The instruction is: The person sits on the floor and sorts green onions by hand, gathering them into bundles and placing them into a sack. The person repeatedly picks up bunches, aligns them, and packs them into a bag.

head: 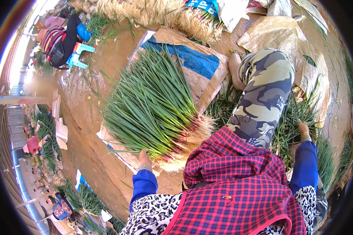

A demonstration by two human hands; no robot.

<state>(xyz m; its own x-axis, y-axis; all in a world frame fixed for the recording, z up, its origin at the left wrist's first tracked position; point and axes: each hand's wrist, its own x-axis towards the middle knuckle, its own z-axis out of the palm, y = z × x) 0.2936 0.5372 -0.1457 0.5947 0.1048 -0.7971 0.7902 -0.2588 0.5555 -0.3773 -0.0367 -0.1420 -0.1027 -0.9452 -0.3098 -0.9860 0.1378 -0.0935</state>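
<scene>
A large bundle of green onions [153,102], with reddish bulbs and pale roots, lies fanned out on a flattened paper sack [206,63]. My left hand [145,160] is at the near lower edge of this bundle, by the stems; its fingers are partly hidden among them, so its grip cannot be told. On the far side of my camouflage-clad leg, my right hand [303,129] reaches into a loose heap of green onions [288,117]. Leaves hide part of its fingers, and whether it holds any stalks is unclear.
More onions with long pale roots [161,14] line the top. A crumpled woven sack [276,35] lies upper right. At the upper left a person [60,41] is beside a light-blue plastic stool [81,55]. Several people and onion piles are farther left on the wet brown floor [85,123].
</scene>
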